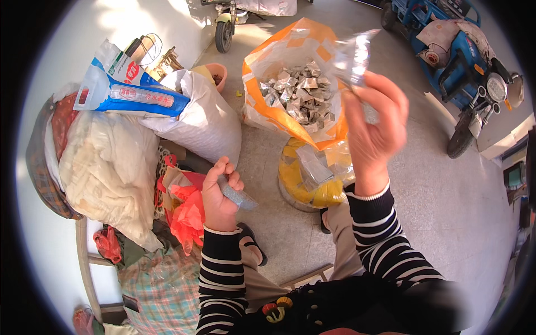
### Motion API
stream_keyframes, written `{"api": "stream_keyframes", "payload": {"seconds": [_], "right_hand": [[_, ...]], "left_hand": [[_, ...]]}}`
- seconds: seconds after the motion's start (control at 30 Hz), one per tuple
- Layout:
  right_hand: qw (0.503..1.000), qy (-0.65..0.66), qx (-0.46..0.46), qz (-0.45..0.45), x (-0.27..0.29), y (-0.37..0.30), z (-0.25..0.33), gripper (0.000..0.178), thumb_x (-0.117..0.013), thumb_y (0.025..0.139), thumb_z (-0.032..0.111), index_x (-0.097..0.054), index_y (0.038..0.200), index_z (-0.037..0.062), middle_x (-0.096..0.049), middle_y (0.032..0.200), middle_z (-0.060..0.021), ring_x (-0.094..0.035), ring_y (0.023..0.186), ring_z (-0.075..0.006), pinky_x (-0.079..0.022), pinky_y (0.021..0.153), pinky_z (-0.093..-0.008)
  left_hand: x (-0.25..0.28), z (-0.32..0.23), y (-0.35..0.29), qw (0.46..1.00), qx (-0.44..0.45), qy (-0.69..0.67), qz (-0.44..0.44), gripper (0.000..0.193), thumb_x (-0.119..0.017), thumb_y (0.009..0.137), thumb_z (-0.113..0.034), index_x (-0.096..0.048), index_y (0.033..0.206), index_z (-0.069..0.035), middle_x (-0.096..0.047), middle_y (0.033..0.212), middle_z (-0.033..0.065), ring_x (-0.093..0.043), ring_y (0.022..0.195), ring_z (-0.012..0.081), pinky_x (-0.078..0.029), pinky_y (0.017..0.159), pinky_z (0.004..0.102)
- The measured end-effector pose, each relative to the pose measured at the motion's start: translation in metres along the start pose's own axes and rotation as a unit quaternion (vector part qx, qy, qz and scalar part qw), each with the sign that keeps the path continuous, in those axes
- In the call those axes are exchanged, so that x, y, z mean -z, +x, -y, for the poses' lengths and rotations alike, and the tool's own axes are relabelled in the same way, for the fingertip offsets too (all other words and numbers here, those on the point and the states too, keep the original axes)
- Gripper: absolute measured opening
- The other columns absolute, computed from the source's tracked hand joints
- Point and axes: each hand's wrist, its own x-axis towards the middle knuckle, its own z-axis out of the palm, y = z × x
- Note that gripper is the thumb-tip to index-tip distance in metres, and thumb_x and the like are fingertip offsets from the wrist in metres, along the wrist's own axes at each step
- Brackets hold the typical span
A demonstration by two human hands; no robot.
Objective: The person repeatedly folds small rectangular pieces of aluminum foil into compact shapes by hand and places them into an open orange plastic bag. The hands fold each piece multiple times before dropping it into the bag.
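Note:
My right hand [382, 117] is raised at the right side of a large orange-and-white bag [261, 109]. Its fingers pinch a shiny, clear-silvery plastic bag [359, 56], blurred by motion. The wide-mouthed orange-and-white bag contains many small folded silver foil pieces [304, 92]. Lower and to the left, my left hand [219, 201] is closed round a small translucent blue-grey plastic packet [239, 194], whose end sticks out toward the right. Below the big bag, a round stool with a yellow cover [293, 181] carries clear plastic bags and a flat grey piece [315, 167].
On the left stand a full white sack [206, 120] with a blue-and-white rice bag [139, 95] on it, cream cloth [106, 167] and a red plastic bag [188, 215]. A pink basin [222, 78] is behind. A blue three-wheeler [460, 72] is parked at far right.

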Motion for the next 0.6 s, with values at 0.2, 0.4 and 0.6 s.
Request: {"api": "stream_keyframes", "payload": {"seconds": [0.2,0.4,0.6], "right_hand": [[0.797,0.313,-0.358,0.372,-0.050,-0.082,-0.001,0.033,-0.081,0.073,0.015,-0.066,0.099,0.0021,-0.066,0.099,-0.0056,-0.062,0.091,-0.0145,-0.049,0.082,-0.0281],[0.600,0.477,-0.372,0.525,-0.058,-0.120,0.051,0.024,-0.078,0.075,0.010,-0.066,0.094,0.0024,-0.066,0.088,-0.0009,-0.059,0.085,-0.0091,-0.048,0.079,-0.0246],[0.492,0.554,-0.464,0.486,-0.062,-0.122,0.052,0.016,-0.074,0.080,0.007,-0.069,0.094,0.0013,-0.068,0.086,-0.0009,-0.060,0.079,-0.0061,-0.050,0.071,-0.0227]], "left_hand": [[0.000,0.005,0.003,0.999,0.022,-0.024,0.001,0.025,-0.052,0.079,-0.003,-0.059,0.102,-0.006,-0.055,0.085,0.0028,-0.049,0.064,0.0131,-0.043,0.059,0.0277],[-0.001,0.008,0.007,0.996,-0.007,-0.083,-0.017,0.025,-0.050,0.077,0.000,-0.057,0.101,-0.003,-0.055,0.085,0.0062,-0.051,0.068,0.0165,-0.045,0.063,0.0300],[0.002,0.008,0.006,0.992,-0.009,-0.122,-0.008,0.025,-0.050,0.077,0.001,-0.056,0.101,-0.001,-0.054,0.084,0.0081,-0.052,0.071,0.0192,-0.047,0.066,0.0320]]}}
